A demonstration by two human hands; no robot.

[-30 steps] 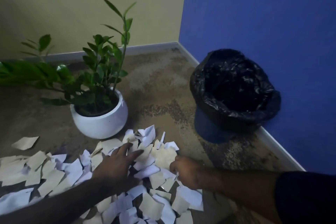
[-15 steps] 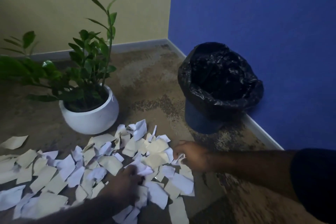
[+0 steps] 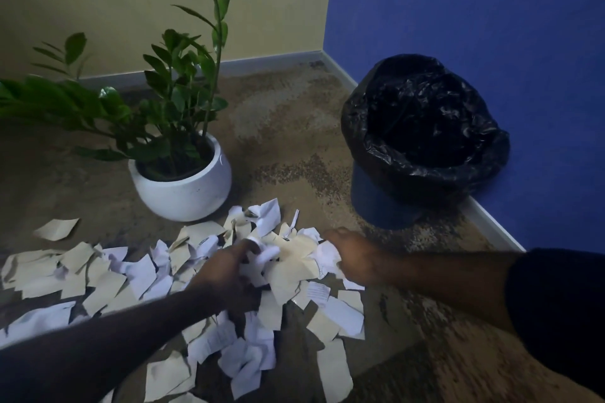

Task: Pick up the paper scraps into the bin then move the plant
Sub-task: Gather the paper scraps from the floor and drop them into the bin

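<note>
White and cream paper scraps (image 3: 98, 275) lie spread over the brown floor in front of me. My left hand (image 3: 226, 271) presses into the middle of the heap, fingers curled around a bunch of scraps. My right hand (image 3: 353, 255) closes on scraps at the heap's right edge, facing the left hand. A green plant in a round white pot (image 3: 183, 186) stands just behind the scraps. The bin (image 3: 422, 127), lined with a black bag, stands open at the right by the blue wall.
A yellow wall runs along the back and a blue wall (image 3: 474, 10) along the right, meeting in a corner. A long leafy stem (image 3: 49, 101) reaches out to the left. A single scrap (image 3: 57, 228) lies apart at the left.
My left hand has slid right and forward through the heap, bunching scraps toward my right hand. The right hand has stayed at the heap's right edge. The view has shifted slightly.
</note>
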